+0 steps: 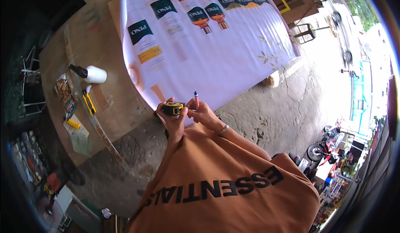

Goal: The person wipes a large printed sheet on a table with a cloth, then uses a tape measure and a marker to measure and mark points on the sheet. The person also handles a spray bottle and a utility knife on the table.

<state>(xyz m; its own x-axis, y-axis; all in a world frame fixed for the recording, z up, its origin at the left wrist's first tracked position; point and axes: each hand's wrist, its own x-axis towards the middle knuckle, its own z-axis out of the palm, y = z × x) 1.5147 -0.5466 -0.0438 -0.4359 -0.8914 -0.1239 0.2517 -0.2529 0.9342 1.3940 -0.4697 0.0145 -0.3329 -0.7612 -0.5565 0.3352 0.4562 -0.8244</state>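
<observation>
In front of my chest, my left hand (174,119) is closed around a black and yellow tape measure (173,108). My right hand (202,111) holds a marker pen (196,100) with a blue end pointing up and a red and white barrel. The thumb and forefinger of that hand meet near the front of the tape measure; whether they pinch the blade is too small to tell. Both hands are over the near edge of a large printed banner (212,64), which shows pictures of bottles and is spread on a wooden table (125,120). The banner's left edge curls up.
On the table's left part lie a white spray bottle (96,74) with a black nozzle, a yellow utility knife (89,103), a long metal strip (101,132), a plastic bag (64,90) with brown contents and a cloth (81,143). Cracked concrete floor surrounds the table; a motorcycle (325,148) stands at the right.
</observation>
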